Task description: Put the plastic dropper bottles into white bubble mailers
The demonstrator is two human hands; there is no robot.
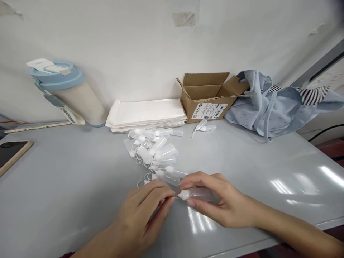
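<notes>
My right hand (215, 197) is closed round a small clear plastic dropper bottle (200, 194) with a white pointed tip, lying sideways and pointing left. Thumb and fingertips of my left hand (147, 211) are pinched together right at that tip. What they pinch is mostly hidden; only a thin sliver shows between them and the tip. Just beyond both hands lies a heap of similar dropper bottles (158, 152) with white caps and thin looped straps. Two more small bottles (206, 127) rest apart from the heap, near the box.
Behind the heap lies a stack of white padded envelopes (147, 113). An open cardboard box (205, 104) with a label stands beside it. A tumbler (77, 96) with a blue lid and a phone (14, 154) are on the left. Light blue cloth (266, 107) is bunched at the right.
</notes>
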